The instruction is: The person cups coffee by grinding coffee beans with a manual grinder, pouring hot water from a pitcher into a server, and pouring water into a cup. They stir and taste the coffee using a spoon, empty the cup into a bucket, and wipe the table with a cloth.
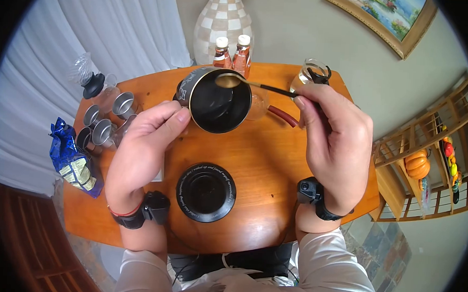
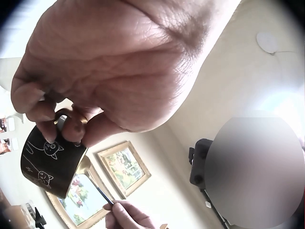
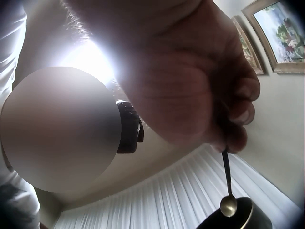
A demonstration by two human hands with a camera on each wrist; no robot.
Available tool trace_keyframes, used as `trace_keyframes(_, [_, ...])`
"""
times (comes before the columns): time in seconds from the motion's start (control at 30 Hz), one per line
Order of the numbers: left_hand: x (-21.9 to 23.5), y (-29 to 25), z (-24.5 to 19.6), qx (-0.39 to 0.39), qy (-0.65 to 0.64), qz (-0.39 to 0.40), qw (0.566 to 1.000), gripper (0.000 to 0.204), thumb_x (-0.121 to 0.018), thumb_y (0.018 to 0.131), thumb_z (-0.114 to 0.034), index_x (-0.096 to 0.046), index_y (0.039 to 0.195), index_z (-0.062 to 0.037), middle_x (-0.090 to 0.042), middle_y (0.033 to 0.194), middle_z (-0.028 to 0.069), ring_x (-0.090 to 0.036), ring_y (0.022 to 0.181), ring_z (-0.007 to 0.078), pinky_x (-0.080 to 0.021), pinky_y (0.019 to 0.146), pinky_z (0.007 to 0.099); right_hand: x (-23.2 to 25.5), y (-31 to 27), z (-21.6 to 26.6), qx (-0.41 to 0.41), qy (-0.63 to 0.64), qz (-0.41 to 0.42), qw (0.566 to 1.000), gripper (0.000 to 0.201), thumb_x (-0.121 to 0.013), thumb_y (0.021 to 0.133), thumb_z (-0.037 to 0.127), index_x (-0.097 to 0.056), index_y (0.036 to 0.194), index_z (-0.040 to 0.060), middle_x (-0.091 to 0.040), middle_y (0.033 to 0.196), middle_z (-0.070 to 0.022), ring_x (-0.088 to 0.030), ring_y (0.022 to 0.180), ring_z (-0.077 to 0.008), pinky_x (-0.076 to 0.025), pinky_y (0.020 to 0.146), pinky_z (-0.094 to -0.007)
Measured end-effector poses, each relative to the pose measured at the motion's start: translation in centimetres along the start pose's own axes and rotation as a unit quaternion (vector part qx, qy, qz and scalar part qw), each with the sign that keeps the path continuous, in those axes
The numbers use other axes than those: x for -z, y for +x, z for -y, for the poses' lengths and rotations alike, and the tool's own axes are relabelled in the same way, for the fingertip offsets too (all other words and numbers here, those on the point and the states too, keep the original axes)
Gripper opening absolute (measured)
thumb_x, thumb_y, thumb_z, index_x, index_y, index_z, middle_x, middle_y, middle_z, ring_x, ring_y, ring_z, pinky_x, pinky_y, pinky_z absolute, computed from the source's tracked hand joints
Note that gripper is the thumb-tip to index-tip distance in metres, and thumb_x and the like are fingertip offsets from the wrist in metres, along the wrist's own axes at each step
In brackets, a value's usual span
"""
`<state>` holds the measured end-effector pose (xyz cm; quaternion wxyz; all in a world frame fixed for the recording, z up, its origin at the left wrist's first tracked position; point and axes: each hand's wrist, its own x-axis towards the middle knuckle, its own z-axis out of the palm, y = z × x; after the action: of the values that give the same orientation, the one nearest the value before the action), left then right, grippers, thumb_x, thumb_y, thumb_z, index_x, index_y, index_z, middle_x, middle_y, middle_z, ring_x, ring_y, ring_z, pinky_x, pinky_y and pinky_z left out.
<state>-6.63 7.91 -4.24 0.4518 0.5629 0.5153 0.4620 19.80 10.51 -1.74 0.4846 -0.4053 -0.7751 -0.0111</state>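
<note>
My left hand grips the handle of a black mug and holds it tilted, its mouth turned towards me. White cat drawings and a gold rim show on the mug in the left wrist view. Between thumb and fingers, my right hand pinches the black handle of a spoon. The gold bowl of the spoon is at the mug's mouth, overlapping the dark inside. Below the mug, a black saucer with white lettering lies on the wooden table.
Several metal cups and a blue bag stand at the left. Two white-capped bottles are at the back, before a checkered vase. A glass jug stands back right, and a red handle extends behind the mug.
</note>
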Motion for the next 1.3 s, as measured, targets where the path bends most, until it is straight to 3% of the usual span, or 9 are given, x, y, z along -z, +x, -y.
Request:
trace_keyframes(0.47, [0.4, -0.2, -0.7, 0.033, -0.044, -0.001, 0.998, 0.035, -0.059, 0.105, -0.03, -0.061, 0.079, -0.008, -0.046, 0.069, -0.0081, -0.037, 0.063, 0.0019, -0.028, 0.057, 0.0218, -1.2, -0.2, 0.4, 0.023, 0.019, -0.033, 0.999, 0.009, -0.073, 0.084, -0.002, -0.071, 0.092, 0.0002, -0.07, 0.081, -0.016, -0.069, 0.069, -0.0325, -0.055, 0.062, -0.0358])
trace_keyframes(0.53, [0.2, -0.3, -0.9, 0.034, -0.04, -0.007, 0.999, 0.035, -0.059, 0.105, -0.03, -0.06, 0.078, -0.0078, -0.047, 0.069, -0.0078, -0.038, 0.064, 0.0017, -0.029, 0.057, 0.0215, -1.4, 0.0, 0.5, 0.055, 0.005, -0.029, 0.998, 0.009, -0.069, 0.088, -0.008, -0.071, 0.096, -0.006, -0.069, 0.071, -0.0127, -0.068, 0.06, -0.015, -0.052, 0.057, -0.0254])
trace_keyframes(0.67, [-0.2, -0.4, -1.0, 0.03, -0.026, -0.031, 0.999, 0.035, -0.059, 0.106, -0.029, -0.06, 0.079, -0.0057, -0.048, 0.07, -0.0077, -0.039, 0.066, 0.0017, -0.03, 0.058, 0.0219, -1.9, -0.1, 0.9, 0.055, 0.0, -0.018, 0.998, 0.009, -0.07, 0.087, -0.007, -0.072, 0.096, -0.0053, -0.07, 0.073, -0.0134, -0.068, 0.059, -0.0158, -0.052, 0.056, -0.0266])
trace_keyframes(0.73, [-0.3, -0.3, -0.8, -0.002, 0.008, -0.033, 0.999, 0.033, -0.06, 0.105, -0.026, -0.06, 0.081, -0.0027, -0.047, 0.072, -0.0079, -0.038, 0.068, 0.002, -0.031, 0.059, 0.0224, -2.3, -0.2, 1.1, 0.043, -0.01, 0.004, 0.999, 0.004, -0.07, 0.088, 0.003, -0.068, 0.091, 0.0017, -0.066, 0.074, -0.0149, -0.067, 0.065, -0.0324, -0.053, 0.059, -0.0392])
trace_keyframes(0.97, [-1.0, -0.3, -0.9, -0.008, 0.037, -0.033, 0.999, 0.029, -0.06, 0.105, -0.019, -0.057, 0.083, -0.0003, -0.042, 0.073, -0.0078, -0.035, 0.07, 0.0032, -0.032, 0.061, 0.0235, -3.8, -0.3, 1.3, 0.052, -0.021, 0.056, 0.997, 0.005, -0.067, 0.09, 0.005, -0.064, 0.091, 0.0018, -0.065, 0.074, -0.0163, -0.067, 0.067, -0.0347, -0.054, 0.06, -0.0418])
trace_keyframes(1.1, [-1.1, -0.2, -0.4, -0.029, 0.062, -0.032, 0.997, 0.028, -0.061, 0.105, -0.02, -0.06, 0.081, -0.0059, -0.042, 0.071, -0.0097, -0.033, 0.066, 0.0007, -0.026, 0.058, 0.0226, -3.8, -0.3, 1.6, 0.049, 0.0, 0.046, 0.998, 0.006, -0.068, 0.089, 0.003, -0.066, 0.094, 0.001, -0.067, 0.076, -0.0168, -0.067, 0.068, -0.035, -0.054, 0.061, -0.041])
trace_keyframes(1.17, [-1.0, -0.2, -0.4, -0.039, 0.075, -0.03, 0.996, 0.027, -0.061, 0.104, -0.019, -0.059, 0.081, -0.006, -0.041, 0.072, -0.0102, -0.033, 0.067, 0.0004, -0.026, 0.058, 0.0225, -3.9, -0.4, 1.4, 0.033, 0.12, 0.047, 0.991, 0.011, -0.069, 0.087, 0.0, -0.068, 0.098, 0.0007, -0.069, 0.08, -0.0165, -0.068, 0.069, -0.0348, -0.055, 0.062, -0.0396])
trace_keyframes(1.23, [-0.9, -0.4, -0.6, -0.021, 0.055, -0.02, 0.998, 0.025, -0.063, 0.102, -0.013, -0.053, 0.084, 0.0006, -0.04, 0.076, -0.0043, -0.035, 0.072, 0.0057, -0.032, 0.063, 0.0247, -4.2, -0.3, 1.3, 0.028, 0.167, 0.051, 0.984, 0.012, -0.07, 0.086, 0.0, -0.069, 0.099, 0.0004, -0.069, 0.083, -0.0168, -0.068, 0.07, -0.0348, -0.055, 0.063, -0.0392])
trace_keyframes(1.3, [-1.0, -0.5, -0.8, -0.018, 0.057, -0.019, 0.998, 0.025, -0.063, 0.102, -0.013, -0.053, 0.084, 0.0004, -0.04, 0.077, -0.0042, -0.035, 0.073, 0.0057, -0.032, 0.063, 0.0247, -4.4, -0.2, 1.2, 0.022, 0.215, 0.055, 0.975, 0.013, -0.07, 0.086, -0.001, -0.07, 0.1, 0.0002, -0.07, 0.085, -0.017, -0.068, 0.071, -0.0348, -0.055, 0.064, -0.0387])
